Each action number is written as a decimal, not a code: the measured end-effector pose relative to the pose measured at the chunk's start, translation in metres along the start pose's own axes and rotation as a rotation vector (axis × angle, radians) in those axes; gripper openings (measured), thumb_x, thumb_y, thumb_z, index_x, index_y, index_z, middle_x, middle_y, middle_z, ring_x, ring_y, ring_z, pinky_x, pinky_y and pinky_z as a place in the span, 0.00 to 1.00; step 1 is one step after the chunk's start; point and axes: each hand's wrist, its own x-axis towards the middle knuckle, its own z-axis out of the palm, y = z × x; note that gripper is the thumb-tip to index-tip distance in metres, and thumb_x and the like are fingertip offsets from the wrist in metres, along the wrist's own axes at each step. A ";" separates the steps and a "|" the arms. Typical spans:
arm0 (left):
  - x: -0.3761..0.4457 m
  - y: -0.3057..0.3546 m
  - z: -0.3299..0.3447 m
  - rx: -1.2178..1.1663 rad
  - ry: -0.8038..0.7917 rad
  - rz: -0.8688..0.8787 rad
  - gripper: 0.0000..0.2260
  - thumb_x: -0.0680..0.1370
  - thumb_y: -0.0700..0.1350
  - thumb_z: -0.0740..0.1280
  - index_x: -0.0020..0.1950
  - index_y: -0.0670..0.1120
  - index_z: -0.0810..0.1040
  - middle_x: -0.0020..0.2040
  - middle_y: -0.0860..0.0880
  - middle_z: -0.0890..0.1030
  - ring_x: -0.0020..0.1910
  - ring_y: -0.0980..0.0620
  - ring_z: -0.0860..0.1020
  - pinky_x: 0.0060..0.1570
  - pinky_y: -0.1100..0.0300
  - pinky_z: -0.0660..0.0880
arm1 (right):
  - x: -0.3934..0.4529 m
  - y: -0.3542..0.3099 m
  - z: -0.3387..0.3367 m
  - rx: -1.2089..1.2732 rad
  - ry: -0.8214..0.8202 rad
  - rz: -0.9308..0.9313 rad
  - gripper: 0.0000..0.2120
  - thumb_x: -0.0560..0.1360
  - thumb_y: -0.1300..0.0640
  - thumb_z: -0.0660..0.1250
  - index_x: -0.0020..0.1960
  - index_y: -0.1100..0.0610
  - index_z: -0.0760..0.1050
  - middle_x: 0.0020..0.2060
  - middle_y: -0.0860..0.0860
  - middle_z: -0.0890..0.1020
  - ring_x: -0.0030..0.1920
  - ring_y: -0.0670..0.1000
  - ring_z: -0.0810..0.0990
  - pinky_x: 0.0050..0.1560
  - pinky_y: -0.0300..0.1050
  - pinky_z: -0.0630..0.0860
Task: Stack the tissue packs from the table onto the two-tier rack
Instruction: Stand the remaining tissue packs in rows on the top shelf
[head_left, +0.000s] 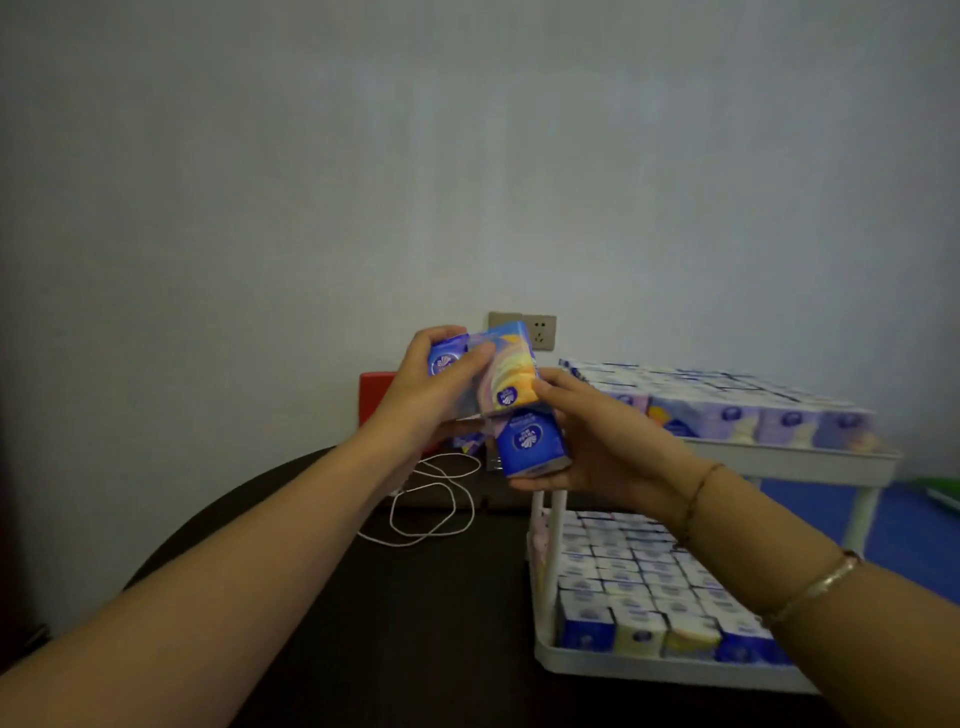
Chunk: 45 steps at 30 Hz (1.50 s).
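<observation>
Glossy rectangular tissue packs (506, 374) clamped in left hand (434, 387) and right hand (597, 441) grip

Both hands (519, 415) grip tissue packs (511, 374) (rack (795, 460) beside).

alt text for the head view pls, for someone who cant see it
Two hands hold a cluster of tissue packs in the air above a dark table: the left hand grips the upper packs, the right hand holds a blue pack. To the right, a white two-tier rack has both tiers filled with packs; a white cord lies on the table.
</observation>
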 end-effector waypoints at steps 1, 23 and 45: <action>-0.001 0.004 0.012 0.015 -0.005 0.019 0.17 0.76 0.46 0.69 0.63 0.50 0.70 0.51 0.51 0.79 0.46 0.51 0.81 0.37 0.55 0.80 | -0.007 -0.006 -0.009 -0.003 -0.001 -0.012 0.13 0.78 0.50 0.62 0.62 0.50 0.72 0.60 0.55 0.79 0.51 0.56 0.82 0.45 0.58 0.80; 0.053 0.000 0.193 -0.065 -0.259 -0.162 0.25 0.69 0.48 0.76 0.63 0.47 0.71 0.55 0.45 0.82 0.52 0.46 0.82 0.47 0.51 0.80 | -0.089 -0.061 -0.198 -0.785 0.334 -0.329 0.15 0.75 0.60 0.66 0.60 0.51 0.70 0.55 0.46 0.78 0.55 0.45 0.78 0.45 0.37 0.81; 0.061 -0.011 0.193 0.018 -0.364 -0.202 0.30 0.66 0.49 0.77 0.64 0.44 0.70 0.51 0.45 0.84 0.45 0.48 0.84 0.33 0.59 0.78 | -0.073 -0.028 -0.239 -1.443 0.507 -0.499 0.14 0.72 0.52 0.71 0.56 0.50 0.73 0.58 0.43 0.73 0.61 0.42 0.66 0.65 0.44 0.65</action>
